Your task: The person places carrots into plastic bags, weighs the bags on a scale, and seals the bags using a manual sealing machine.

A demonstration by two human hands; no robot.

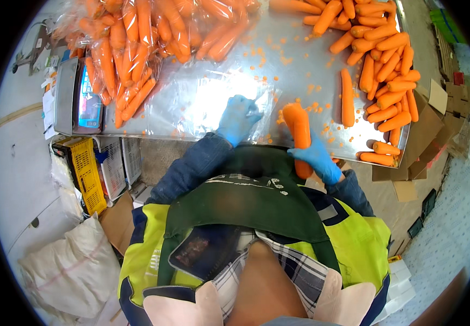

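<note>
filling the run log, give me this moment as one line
left hand: on clear plastic bag, flat on metal table | right hand: holds carrots at table edge | loose carrot pile right | bagged carrots left

Gloved right hand [317, 157] around carrots [298, 133], left hand [238, 118] on clear bag [202, 98] (steel table [294, 65]).

A shiny steel table [300, 70] reflects bright light. Beneath it stand a yellow crate [87, 174] and white crates [120, 165]; flattened cardboard [427, 136] lies right.
</note>
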